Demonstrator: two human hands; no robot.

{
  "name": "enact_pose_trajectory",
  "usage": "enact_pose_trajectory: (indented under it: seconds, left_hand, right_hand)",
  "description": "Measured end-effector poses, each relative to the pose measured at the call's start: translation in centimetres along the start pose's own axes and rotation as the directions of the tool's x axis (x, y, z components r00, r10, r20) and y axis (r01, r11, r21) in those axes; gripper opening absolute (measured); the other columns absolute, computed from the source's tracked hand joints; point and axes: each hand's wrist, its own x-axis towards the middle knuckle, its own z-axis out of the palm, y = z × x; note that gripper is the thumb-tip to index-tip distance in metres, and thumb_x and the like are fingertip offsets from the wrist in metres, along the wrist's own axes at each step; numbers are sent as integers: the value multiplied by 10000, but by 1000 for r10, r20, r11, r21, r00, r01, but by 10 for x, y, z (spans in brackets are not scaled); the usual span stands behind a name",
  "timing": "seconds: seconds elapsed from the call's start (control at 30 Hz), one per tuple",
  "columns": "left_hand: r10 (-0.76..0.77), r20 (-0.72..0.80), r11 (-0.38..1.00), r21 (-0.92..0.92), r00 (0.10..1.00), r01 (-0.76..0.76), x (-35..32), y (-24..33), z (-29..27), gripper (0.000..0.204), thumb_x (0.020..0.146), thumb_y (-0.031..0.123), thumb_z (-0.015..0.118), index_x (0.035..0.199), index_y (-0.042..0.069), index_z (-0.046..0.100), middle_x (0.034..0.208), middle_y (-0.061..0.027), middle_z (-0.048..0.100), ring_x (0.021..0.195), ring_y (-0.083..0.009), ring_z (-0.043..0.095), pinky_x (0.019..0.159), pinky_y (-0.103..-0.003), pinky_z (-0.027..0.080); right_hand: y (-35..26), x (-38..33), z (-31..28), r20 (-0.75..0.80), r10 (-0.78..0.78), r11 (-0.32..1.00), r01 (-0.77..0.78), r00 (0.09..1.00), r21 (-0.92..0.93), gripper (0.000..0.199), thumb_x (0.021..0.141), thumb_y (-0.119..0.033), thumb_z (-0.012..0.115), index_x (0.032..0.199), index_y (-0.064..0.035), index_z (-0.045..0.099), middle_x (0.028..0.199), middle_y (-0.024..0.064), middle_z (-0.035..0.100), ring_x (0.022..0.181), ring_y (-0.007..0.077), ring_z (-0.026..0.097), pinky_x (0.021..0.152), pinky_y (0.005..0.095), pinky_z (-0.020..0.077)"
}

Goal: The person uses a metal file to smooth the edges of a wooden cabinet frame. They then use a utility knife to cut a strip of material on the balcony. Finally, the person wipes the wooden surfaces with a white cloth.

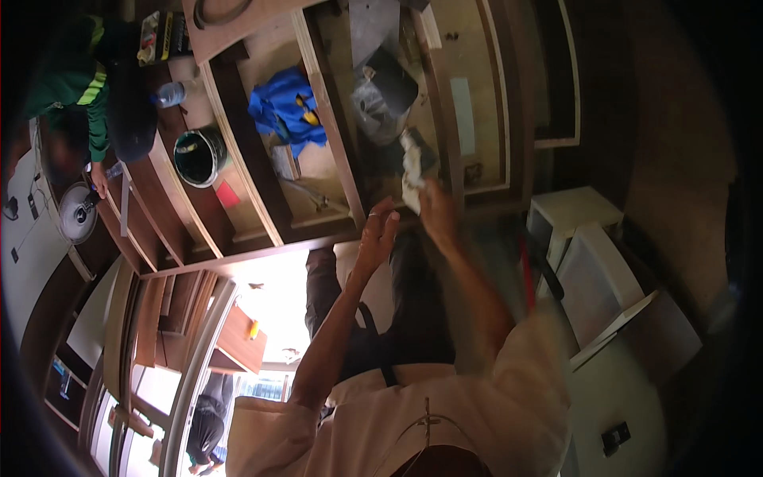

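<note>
My right hand [437, 211] is closed on a crumpled whitish rag [411, 167], held over an open compartment of a wooden frame [334, 143]. Close by on its left, my left hand [377, 228] is at the frame's near edge, fingers somewhat apart and nothing seen in them. Beyond the rag lie a clear plastic bag [373, 111] and a dark sheet-like piece [389, 82]. One compartment to the left holds a blue cloth [286, 107] with a yellow-handled tool [306, 110] on it.
A dark bucket [199, 157] and a plastic bottle [169, 95] stand farther left. Another person in a green sleeve [97, 127] reaches toward a round metallic object [78, 213]. White panels [600, 274] are at my right. Bright light comes from the lower left.
</note>
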Motion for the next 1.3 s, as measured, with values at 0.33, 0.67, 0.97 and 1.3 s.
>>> enact_pose_trajectory:
  seconds: [0.33, 0.67, 0.97, 1.3]
  left_hand:
    - [-217, 118, 903, -353, 969, 245, 50, 7, -43, 437, 1022, 323, 603, 1264, -41, 624, 1057, -113, 728, 933, -171, 692, 834, -318, 551]
    - [24, 187, 998, 55, 982, -35, 77, -13, -165, 446, 1062, 372, 545, 1322, 12, 581, 1194, -136, 679, 1080, -250, 659, 951, -398, 514]
    - [151, -215, 964, -184, 965, -192, 148, 30, -261, 382, 1026, 295, 635, 1265, -2, 598, 1065, -83, 683, 926, -141, 649, 848, -298, 515]
    - [204, -415, 912, -248, 887, -326, 234, -8, -322, 248, 1014, 266, 611, 1015, 17, 622, 886, -46, 651, 783, -137, 608, 718, -308, 504]
  right_hand:
    - [-54, -5, -24, -52, -253, 958, 257, 966, 125, 553, 896, -186, 743, 1410, -95, 559, 1315, 133, 609, 1188, 286, 591, 1025, 436, 464]
    - [-131, 44, 88, 351, -226, 958, 142, 909, 248, 544, 895, -170, 745, 1384, -42, 543, 1246, 171, 667, 1133, 268, 655, 982, 388, 508]
    - [-228, 124, 149, 387, -309, 941, 222, 869, 255, 292, 941, -204, 692, 1138, -5, 612, 970, 96, 675, 870, 183, 634, 786, 349, 506]
    - [-181, 130, 145, 28, -134, 930, 116, 991, 348, 490, 951, -252, 702, 1351, -17, 547, 1185, 122, 652, 1055, 227, 632, 931, 351, 498]
